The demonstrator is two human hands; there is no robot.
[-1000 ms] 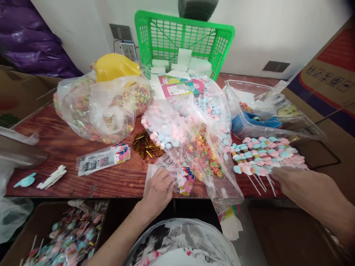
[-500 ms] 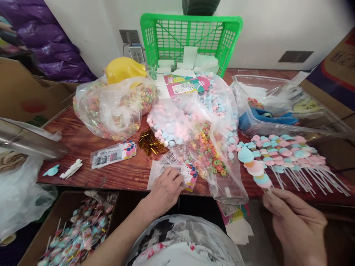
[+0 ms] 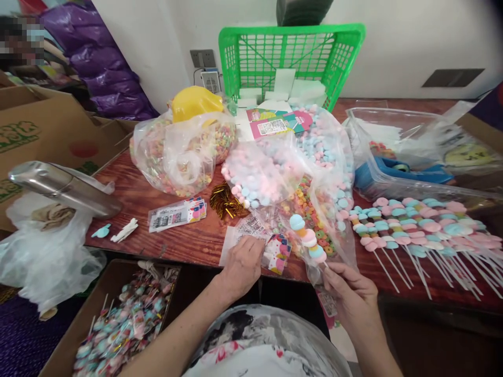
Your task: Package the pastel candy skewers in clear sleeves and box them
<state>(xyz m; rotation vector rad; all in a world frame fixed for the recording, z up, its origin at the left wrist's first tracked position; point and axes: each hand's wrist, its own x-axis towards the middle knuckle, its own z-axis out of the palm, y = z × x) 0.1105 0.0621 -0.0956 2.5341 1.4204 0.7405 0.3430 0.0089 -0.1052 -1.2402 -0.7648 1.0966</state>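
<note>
In my right hand [image 3: 351, 290] is a marshmallow skewer [image 3: 308, 238], its stick pinched between thumb and fingers. Pink and blue marshmallows alternate with orange-yellow rings along it. My left hand [image 3: 243, 264] rests at the table's front edge, its fingers curled closed on a stack of clear printed plastic bags [image 3: 278, 254]; the fingertips are partly hidden. Beyond the bags lie a bundle of gold twist ties [image 3: 226, 201] and a large clear bag of marshmallows [image 3: 255, 175]. An open bag of colourful cereal rings [image 3: 314, 214] lies behind the skewer.
Rows of finished skewers [image 3: 416, 225] cover the table's right side, before a clear plastic bin [image 3: 408, 118]. A green basket [image 3: 291, 31] stands at the back. At left are a steel flask [image 3: 66, 188] and more printed bags [image 3: 176, 213]. Below sits a box of wrapped skewers [image 3: 121, 319].
My right hand has brought the skewer left, from beside the skewer rows to near my left hand. The fingers of my left hand have curled more on the bags. The view has turned left.
</note>
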